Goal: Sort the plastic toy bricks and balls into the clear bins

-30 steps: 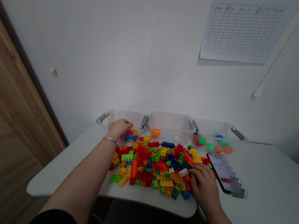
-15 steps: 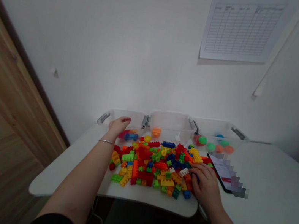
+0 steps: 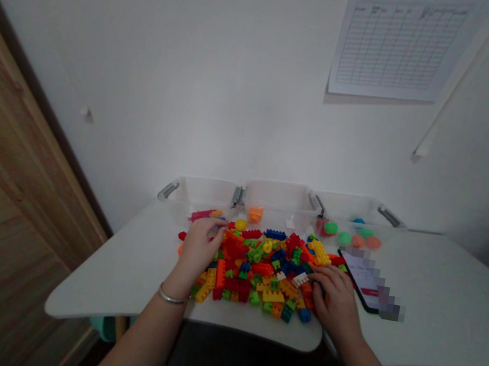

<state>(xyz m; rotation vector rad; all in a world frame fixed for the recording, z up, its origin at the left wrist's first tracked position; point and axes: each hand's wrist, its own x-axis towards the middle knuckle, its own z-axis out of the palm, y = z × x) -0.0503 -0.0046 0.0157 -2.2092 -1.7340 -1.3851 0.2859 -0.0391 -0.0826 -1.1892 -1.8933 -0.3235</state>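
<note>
A heap of colourful toy building blocks covers the front middle of the white table. Over the left side of this pile is my left hand, a bracelet at its wrist. Its thumb and fingers point right with a gap between them, and I see nothing held. Just past those fingertips lies a round yellow piece. My right hand rests at the pile's right edge, fingers stretched out and open beside a white block. A yellow block lies just beyond its fingers.
Three clear bins stand along the wall. The left bin has a few coloured pieces, the middle bin an orange block, the right bin several round pieces. A phone lies right of the pile. A printed sheet hangs above.
My left hand has come back from the left bin toward me and is now over the left side of the pile. My right hand has stayed in place.
</note>
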